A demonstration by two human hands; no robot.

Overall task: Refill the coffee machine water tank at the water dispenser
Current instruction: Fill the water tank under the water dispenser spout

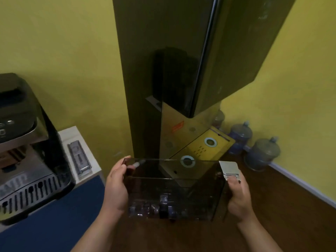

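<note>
I hold a dark, see-through water tank (174, 193) level in front of me, low in the head view. My left hand (116, 188) grips its left wall, fingers curled over the rim. My right hand (238, 197) grips its right end at a silver handle piece (230, 170). The tank looks without water, with valve fittings along its bottom. Straight ahead stands the tall black water dispenser (163, 70), its gold drip tray (201, 148) just beyond the tank's far rim. The coffee machine (23, 151) sits at the left edge.
The coffee machine stands on a white counter (80, 140) with a blue front, a grey flat part (79, 157) beside it. Three blue water jugs (261, 153) line the yellow wall at the right. The floor is dark wood.
</note>
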